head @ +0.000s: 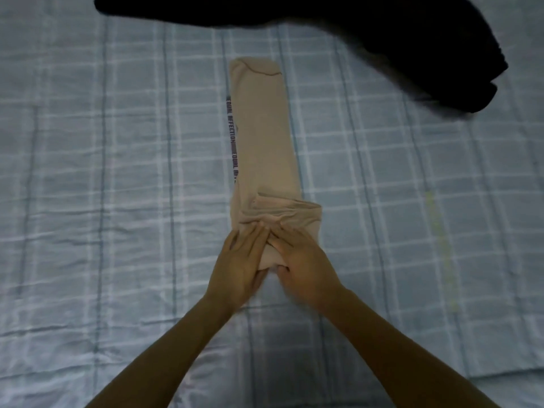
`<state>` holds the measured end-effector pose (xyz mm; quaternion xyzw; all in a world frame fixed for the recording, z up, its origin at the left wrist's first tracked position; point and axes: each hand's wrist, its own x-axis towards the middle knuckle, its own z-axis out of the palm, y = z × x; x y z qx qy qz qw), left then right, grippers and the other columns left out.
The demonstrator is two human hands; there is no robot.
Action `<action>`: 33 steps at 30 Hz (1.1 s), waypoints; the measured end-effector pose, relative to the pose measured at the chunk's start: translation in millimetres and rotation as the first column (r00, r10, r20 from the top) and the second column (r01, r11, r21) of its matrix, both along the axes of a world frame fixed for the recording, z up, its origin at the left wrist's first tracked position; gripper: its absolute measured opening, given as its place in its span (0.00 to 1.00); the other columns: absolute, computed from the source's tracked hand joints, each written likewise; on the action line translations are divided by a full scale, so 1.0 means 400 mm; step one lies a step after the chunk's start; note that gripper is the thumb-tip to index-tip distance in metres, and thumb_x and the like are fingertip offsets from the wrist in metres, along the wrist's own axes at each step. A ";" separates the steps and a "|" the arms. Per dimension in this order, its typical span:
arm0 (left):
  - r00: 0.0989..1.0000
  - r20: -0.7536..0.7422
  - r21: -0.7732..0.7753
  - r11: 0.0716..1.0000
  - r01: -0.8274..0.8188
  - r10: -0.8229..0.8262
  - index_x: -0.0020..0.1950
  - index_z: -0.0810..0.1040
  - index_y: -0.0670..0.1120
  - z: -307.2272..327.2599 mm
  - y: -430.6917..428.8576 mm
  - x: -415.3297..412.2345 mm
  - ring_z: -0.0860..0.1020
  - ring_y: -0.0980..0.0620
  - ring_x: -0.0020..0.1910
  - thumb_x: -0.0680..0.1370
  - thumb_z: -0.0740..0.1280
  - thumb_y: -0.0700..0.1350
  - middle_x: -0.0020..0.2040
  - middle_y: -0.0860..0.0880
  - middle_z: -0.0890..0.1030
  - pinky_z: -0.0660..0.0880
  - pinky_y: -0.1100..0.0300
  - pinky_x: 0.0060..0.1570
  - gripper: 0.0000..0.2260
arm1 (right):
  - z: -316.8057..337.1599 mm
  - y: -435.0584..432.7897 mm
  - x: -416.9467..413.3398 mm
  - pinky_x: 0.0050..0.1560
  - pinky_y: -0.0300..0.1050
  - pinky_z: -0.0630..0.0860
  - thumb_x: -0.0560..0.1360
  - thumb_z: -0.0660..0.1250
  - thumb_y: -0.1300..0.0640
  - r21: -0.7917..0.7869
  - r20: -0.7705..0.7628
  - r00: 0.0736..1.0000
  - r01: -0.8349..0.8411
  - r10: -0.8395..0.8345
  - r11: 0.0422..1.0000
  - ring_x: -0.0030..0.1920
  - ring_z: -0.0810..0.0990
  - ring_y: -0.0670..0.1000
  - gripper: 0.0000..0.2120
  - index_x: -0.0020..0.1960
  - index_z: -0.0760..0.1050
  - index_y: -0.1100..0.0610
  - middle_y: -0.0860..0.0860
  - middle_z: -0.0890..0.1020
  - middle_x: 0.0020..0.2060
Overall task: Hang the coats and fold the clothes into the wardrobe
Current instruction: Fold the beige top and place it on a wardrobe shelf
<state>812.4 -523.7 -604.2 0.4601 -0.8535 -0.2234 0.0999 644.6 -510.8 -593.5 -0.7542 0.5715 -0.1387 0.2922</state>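
Home bedroom, checked blue bedspread [117, 172], clothes laid out

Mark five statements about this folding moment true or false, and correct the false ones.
1. The left hand and right hand both hold the near end of the beige garment. True.
2. The beige garment lies spread out wide. False: it is folded into a long narrow strip, bunched at the near end.
3. A black garment lies on the bed beyond the beige one. True.
4. The lettered band runs along the beige garment's right edge. False: it runs along the left edge.
5. The bedsheet is plain white. False: it is pale blue with a check pattern.
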 end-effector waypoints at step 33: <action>0.991 0.122 -0.173 0.984 -0.041 0.063 0.71 0.62 0.38 0.017 -0.092 -0.013 0.64 0.40 0.71 0.72 0.70 0.46 0.70 0.37 0.69 0.65 0.43 0.67 0.31 | 0.027 -0.035 0.009 0.71 0.60 0.58 0.65 0.72 0.56 -0.208 -0.291 0.956 -0.029 -0.033 0.978 0.72 0.61 0.58 0.35 0.69 0.63 0.57 0.58 0.68 0.70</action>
